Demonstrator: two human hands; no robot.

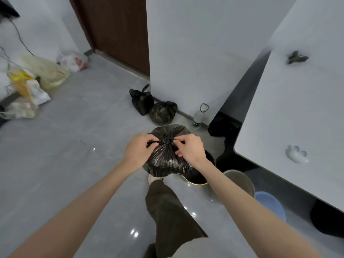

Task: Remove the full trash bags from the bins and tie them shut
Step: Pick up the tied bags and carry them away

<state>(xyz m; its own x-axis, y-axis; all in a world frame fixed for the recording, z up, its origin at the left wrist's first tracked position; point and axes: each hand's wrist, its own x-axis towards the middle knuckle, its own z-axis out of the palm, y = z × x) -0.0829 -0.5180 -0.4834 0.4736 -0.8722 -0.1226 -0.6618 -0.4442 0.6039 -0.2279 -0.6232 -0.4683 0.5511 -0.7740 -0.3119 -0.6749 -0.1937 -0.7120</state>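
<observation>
A full black trash bag [165,161] hangs in front of me, its gathered neck drawn into a knot at the top. My left hand [138,150] pinches one black strand of the neck on the left of the knot. My right hand [189,148] pinches the other strand on the right. Below and behind the bag stands a dark bin with a yellow rim [197,178], partly hidden by my right forearm. Two tied black bags [141,101] [163,111] lie on the floor against the white wall.
A grey bin [242,181] and a blue bin [271,203] stand to the right by a white table [305,112]. A plastic bottle [200,115] stands at the wall. Light-coloured plastic bags [46,71] are heaped at the far left. My leg [167,211] is below the bag.
</observation>
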